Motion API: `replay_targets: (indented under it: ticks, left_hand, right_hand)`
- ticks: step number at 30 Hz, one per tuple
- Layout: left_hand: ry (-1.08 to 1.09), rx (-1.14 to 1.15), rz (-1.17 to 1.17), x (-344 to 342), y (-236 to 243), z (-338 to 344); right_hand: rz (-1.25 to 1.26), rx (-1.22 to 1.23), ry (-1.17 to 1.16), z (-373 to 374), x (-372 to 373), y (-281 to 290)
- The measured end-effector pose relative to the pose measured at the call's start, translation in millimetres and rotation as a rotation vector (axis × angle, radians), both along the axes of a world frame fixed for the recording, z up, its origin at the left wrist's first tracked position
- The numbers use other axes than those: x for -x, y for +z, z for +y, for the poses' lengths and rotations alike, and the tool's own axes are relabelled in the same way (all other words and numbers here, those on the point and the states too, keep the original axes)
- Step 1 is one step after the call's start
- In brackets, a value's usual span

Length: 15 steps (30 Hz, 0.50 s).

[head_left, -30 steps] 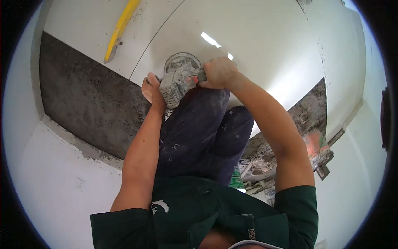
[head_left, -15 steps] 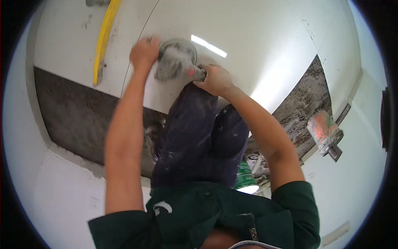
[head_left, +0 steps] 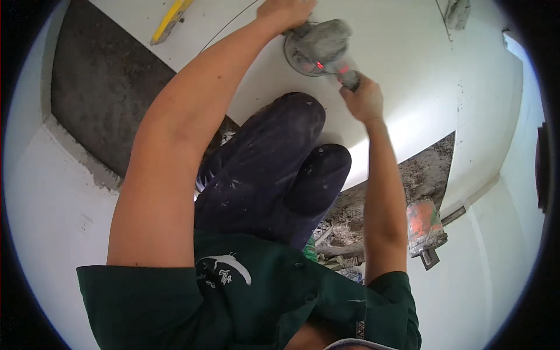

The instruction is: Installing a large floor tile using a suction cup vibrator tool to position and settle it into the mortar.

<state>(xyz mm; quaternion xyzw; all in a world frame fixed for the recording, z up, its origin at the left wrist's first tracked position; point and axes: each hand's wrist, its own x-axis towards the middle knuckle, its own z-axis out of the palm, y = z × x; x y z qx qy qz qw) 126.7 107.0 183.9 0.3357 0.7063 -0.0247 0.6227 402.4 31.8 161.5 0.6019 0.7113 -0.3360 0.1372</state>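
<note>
A dusty grey tile vibrator (head_left: 329,42) with a round suction pad and small red lights rests on a glossy off-white floor tile (head_left: 402,52). My left hand (head_left: 287,13) is closed on its far left side, where a dark handle partly shows beneath the fingers. On the near right, my right hand (head_left: 364,98) wraps round the dark end of its other handle. Blur softens the tool's body. My knees, in dark dusty trousers, are just short of it on the near side.
A yellow straightedge (head_left: 170,22) lies at the far left. Dark bare floor (head_left: 99,87) borders the tiles there, beside a white wall. To the right are more rough mortar (head_left: 423,175) and an orange-and-clear container (head_left: 424,224). A grey rag-like lump (head_left: 458,13) lies at the far right.
Both hands and the tile vibrator have shifted right and farther away across the tiles. The view has turned somewhat, and the yellow straightedge shows less.
</note>
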Motion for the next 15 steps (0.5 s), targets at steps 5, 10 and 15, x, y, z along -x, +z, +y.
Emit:
replay_targets:
  ticks: [5, 10, 15]
  left_hand:
    - [-0.117, -0.475, 0.053, -55.9, -6.0, 23.7]
    - [-0.302, -0.752, 0.108, -154.1, -4.1, 34.3]
    - [-0.628, -0.643, -0.171, -274.2, -15.0, 24.5]
  right_hand:
    - [0.136, 0.251, -0.357, 17.3, -44.7, 13.8]
    - [0.256, 0.164, -0.732, -42.6, -94.8, 31.0]
    - [0.102, -0.033, -0.885, -134.6, -162.5, 22.0]
